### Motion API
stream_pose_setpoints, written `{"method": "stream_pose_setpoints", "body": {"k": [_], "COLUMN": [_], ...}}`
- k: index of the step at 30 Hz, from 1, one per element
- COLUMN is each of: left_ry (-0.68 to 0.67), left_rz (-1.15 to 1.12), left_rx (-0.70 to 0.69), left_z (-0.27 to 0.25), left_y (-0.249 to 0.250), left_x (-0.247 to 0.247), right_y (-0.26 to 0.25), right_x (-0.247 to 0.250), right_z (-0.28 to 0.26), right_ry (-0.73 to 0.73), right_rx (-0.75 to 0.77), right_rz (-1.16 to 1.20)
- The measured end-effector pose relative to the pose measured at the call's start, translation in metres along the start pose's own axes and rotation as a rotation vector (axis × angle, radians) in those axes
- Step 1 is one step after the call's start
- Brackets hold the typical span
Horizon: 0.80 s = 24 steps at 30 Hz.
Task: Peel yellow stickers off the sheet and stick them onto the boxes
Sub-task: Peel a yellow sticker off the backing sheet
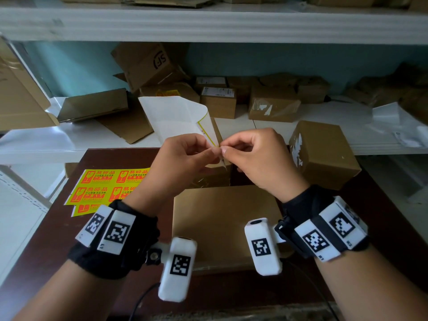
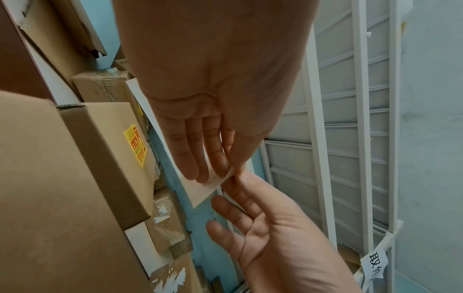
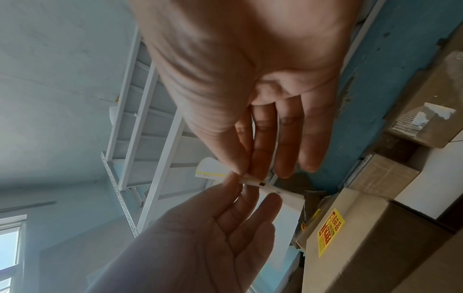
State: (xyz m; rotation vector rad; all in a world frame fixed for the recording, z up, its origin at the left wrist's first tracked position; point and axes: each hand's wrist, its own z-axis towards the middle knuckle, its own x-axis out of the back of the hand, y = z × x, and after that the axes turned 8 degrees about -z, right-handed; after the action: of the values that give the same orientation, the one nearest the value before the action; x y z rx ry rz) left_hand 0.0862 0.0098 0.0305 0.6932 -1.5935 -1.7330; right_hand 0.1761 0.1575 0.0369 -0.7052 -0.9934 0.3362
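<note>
While both hands [image 1: 185, 156] [image 1: 259, 158] pinch one sheet [image 1: 176, 117], grip closed; four stickers [image 1: 108, 185] visible.

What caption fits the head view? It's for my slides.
Both hands, left and right, pinch a sticker sheet corner above cardboard boxes.

A white-backed sheet [image 1: 178, 117] is curling up between my fingers [image 1: 214, 154]; yellow stickers [image 1: 104, 186] are lying flat left of them, boxes [image 1: 222, 218] beneath.
</note>
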Motion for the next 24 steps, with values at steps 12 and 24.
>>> {"method": "stream_pose_setpoints", "body": {"k": [12,24], "left_ry": [-0.01,-0.027], "left_rz": [0.009,0.011], "left_rx": [0.022,0.023], "left_z": [0.0048,0.0028], "left_y": [-0.0043,-0.0012], "left_x": [0.0037,0.0028], "right_y": [0.0018,0.0012], "right_x": [0.0008,-0.0021], "right_z": [0.0014,0.0019], "right_ry": [-0.007,-0.012], "right_rx": [-0.054,-0.055], "right_rz": [0.035,0.036]}}
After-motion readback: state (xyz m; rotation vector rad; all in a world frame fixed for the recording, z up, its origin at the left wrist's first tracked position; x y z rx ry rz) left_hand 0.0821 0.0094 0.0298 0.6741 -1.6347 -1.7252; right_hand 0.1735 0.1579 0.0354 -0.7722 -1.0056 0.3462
